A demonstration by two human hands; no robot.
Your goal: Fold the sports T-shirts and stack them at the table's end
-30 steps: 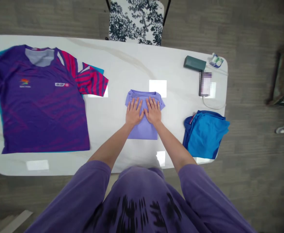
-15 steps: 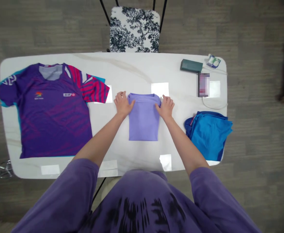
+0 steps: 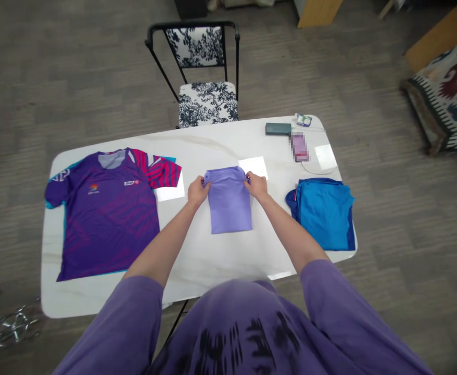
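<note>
A folded lavender garment [image 3: 229, 205] lies in the middle of the white table [image 3: 197, 260]. My left hand [image 3: 198, 190] grips its far left corner, fingers closed on the cloth. At the far right corner my right hand [image 3: 257, 185] pinches the cloth the same way. The far edge looks slightly raised between the two hands. Both forearms reach out from purple sleeves.
A purple and pink sports jersey [image 3: 107, 219] lies spread flat on the left. A folded blue garment [image 3: 322, 211] sits on the right. A dark case [image 3: 278, 128], a phone [image 3: 300, 147] and a cable lie at the far right corner. A patterned chair [image 3: 207, 101] stands behind the table.
My hands moved from flat on top of the lavender garment out to its sides, then up to its far corners, where they now grip. The view pulled back and up.
</note>
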